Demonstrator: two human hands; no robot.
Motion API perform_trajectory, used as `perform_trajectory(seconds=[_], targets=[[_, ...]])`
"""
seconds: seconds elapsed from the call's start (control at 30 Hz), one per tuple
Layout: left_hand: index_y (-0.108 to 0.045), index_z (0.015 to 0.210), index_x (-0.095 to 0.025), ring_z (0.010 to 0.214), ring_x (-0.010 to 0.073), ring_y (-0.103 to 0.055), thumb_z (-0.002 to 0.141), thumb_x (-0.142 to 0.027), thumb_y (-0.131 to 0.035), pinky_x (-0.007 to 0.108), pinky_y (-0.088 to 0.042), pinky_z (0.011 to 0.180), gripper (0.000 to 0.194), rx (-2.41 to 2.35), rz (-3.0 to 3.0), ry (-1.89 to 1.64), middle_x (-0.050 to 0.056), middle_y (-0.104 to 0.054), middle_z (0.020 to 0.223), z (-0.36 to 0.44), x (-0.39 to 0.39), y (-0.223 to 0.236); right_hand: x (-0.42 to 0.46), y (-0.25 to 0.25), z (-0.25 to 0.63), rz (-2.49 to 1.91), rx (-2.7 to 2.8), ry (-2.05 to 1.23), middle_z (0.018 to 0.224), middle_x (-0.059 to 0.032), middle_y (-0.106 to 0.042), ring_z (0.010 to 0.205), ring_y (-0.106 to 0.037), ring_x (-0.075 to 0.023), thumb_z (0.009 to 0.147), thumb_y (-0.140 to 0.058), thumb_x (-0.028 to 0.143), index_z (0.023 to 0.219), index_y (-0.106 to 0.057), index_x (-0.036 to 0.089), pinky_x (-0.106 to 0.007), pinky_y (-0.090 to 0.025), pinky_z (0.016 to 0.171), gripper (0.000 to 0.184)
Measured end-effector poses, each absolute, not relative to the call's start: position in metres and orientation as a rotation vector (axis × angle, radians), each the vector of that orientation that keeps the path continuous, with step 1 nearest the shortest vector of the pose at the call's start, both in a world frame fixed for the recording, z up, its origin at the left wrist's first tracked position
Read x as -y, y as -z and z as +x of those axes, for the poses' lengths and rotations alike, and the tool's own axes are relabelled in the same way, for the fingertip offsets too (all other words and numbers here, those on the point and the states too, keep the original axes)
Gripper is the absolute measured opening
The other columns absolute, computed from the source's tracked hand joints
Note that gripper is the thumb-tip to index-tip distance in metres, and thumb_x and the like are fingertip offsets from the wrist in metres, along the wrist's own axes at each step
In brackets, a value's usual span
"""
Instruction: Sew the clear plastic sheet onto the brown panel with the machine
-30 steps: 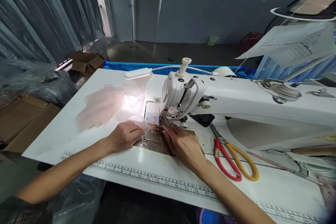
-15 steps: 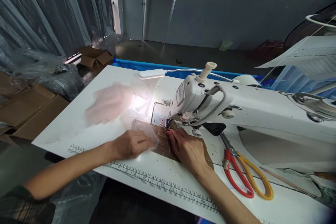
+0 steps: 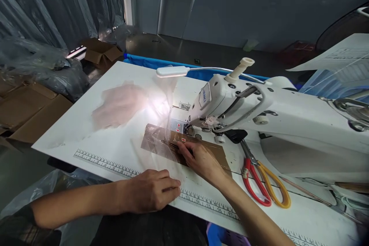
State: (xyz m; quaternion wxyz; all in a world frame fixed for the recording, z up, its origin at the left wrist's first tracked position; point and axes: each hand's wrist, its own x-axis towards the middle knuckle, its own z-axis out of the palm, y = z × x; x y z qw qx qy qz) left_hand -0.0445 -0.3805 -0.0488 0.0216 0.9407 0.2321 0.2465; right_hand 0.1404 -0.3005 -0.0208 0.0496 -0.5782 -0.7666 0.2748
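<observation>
My left hand (image 3: 157, 191) is closed at the table's front edge, pinching the near end of a sheer pale fabric (image 3: 150, 153). The fabric runs from there across a brown plate (image 3: 207, 150) and back to a pinkish bunched part (image 3: 121, 103) on the white table. My right hand (image 3: 198, 157) rests over the brown plate, its fingers closed on slim dark tweezers (image 3: 173, 145) that point left at the fabric. Just behind it stands the needle area of a white sewing machine (image 3: 213, 96). Part of the tweezers is hidden by my fingers.
Red-and-yellow-handled scissors (image 3: 265, 180) lie right of my right hand. A printed ruler (image 3: 106, 167) runs along the table's front. A lamp (image 3: 173, 71) lights the fabric from above. Cardboard boxes (image 3: 34, 109) and plastic wrap (image 3: 69, 77) stand to the left.
My left hand has come nearer and right, drawing the fabric to the table's front edge. My right hand has shifted slightly left, away from the needle area, with the tweezers. The view has shifted slightly.
</observation>
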Motion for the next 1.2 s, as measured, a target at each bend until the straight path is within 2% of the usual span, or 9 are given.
perform_trajectory(seconds=[0.27,0.37,0.47,0.53,0.67,0.73,0.87,1.03,1.2], targets=[[-0.062,0.103,-0.011,0.078,0.0168,-0.061,0.090,-0.008,-0.046,0.027,-0.054,0.066,0.021,-0.753,2.866,-0.709,0.009,-0.069,0.108,-0.050,0.383,0.054,0.303,0.021,0.140,-1.756,2.392,-0.591,0.050,-0.0004,-0.054,0.045,-0.045,-0.0134,0.095,-0.035,0.048,0.059,-0.053,0.020,-0.025,-0.029,0.048,0.048],[-0.060,0.109,-0.011,0.084,0.0180,-0.063,0.094,-0.026,-0.051,0.029,-0.056,0.073,0.023,-0.793,2.772,-0.716,0.010,-0.068,0.109,-0.065,0.379,0.045,0.312,0.018,0.175,-1.727,2.452,-0.394,0.053,-0.0031,-0.059,0.049,-0.054,-0.0173,0.096,-0.029,0.051,0.065,-0.061,0.021,-0.026,-0.031,0.047,0.053],[-0.059,0.113,-0.008,0.094,0.0223,-0.064,0.092,-0.054,-0.050,0.036,-0.055,0.080,0.052,-0.837,2.737,-0.812,0.015,-0.067,0.110,-0.079,0.357,0.029,0.319,0.014,0.209,-1.676,2.427,0.143,0.080,-0.0120,-0.069,0.072,-0.063,-0.0291,0.093,-0.031,0.051,0.091,-0.070,0.020,-0.034,-0.042,0.054,0.050],[-0.059,0.112,-0.008,0.098,0.0221,-0.063,0.095,-0.048,-0.048,0.037,-0.055,0.081,0.044,-0.864,2.798,-0.832,0.015,-0.067,0.110,-0.080,0.332,0.018,0.322,0.013,0.216,-1.634,2.366,0.315,0.094,-0.0160,-0.069,0.082,-0.063,-0.0329,0.092,-0.035,0.048,0.099,-0.070,0.018,-0.041,-0.048,0.061,0.046],[-0.061,0.099,-0.009,0.088,0.0217,-0.063,0.094,-0.023,-0.052,0.036,-0.053,0.074,0.018,-0.953,3.076,-0.658,0.014,-0.066,0.106,-0.069,0.277,0.015,0.321,0.015,0.196,-1.384,2.374,-0.155,0.094,-0.0119,-0.070,0.089,-0.066,-0.0256,0.093,-0.040,0.037,0.097,-0.070,0.019,-0.037,-0.055,0.075,0.036],[-0.061,0.082,-0.009,0.076,0.0224,-0.062,0.089,-0.015,-0.056,0.035,-0.052,0.064,0.011,-1.106,3.172,-0.386,0.012,-0.066,0.088,-0.064,0.259,0.021,0.317,0.018,0.182,-1.318,2.308,-0.433,0.095,-0.0101,-0.071,0.090,-0.067,-0.0233,0.093,-0.040,0.035,0.098,-0.070,0.019,-0.035,-0.055,0.079,0.034],[-0.053,0.068,-0.012,0.056,0.0172,-0.054,0.086,0.001,-0.045,0.027,-0.043,0.048,0.024,-1.183,3.258,-0.280,0.006,-0.056,0.064,-0.059,0.257,0.035,0.302,0.029,0.156,-1.386,2.003,-0.881,0.107,-0.0103,-0.070,0.098,-0.067,-0.0245,0.091,-0.045,0.044,0.119,-0.062,0.017,-0.038,-0.053,0.087,0.042],[-0.056,0.076,-0.010,0.060,0.0148,-0.054,0.092,-0.005,-0.040,0.027,-0.047,0.056,0.023,-0.938,3.282,-0.741,0.006,-0.058,0.071,-0.046,0.289,0.036,0.280,0.039,0.124,-1.394,1.537,-1.398,0.084,-0.0052,-0.072,0.087,-0.068,-0.0236,0.083,-0.054,0.051,0.117,-0.062,0.016,-0.036,-0.055,0.076,0.049],[-0.056,0.073,-0.013,0.060,0.0149,-0.054,0.092,-0.037,-0.046,0.029,-0.047,0.057,0.032,-0.783,2.882,-0.869,0.003,-0.057,0.066,-0.049,0.276,0.019,0.270,0.046,0.114,-1.231,1.356,-1.534,0.086,-0.0049,-0.072,0.078,-0.067,-0.0210,0.074,-0.060,0.041,0.101,-0.066,0.017,-0.033,-0.054,0.072,0.037]])
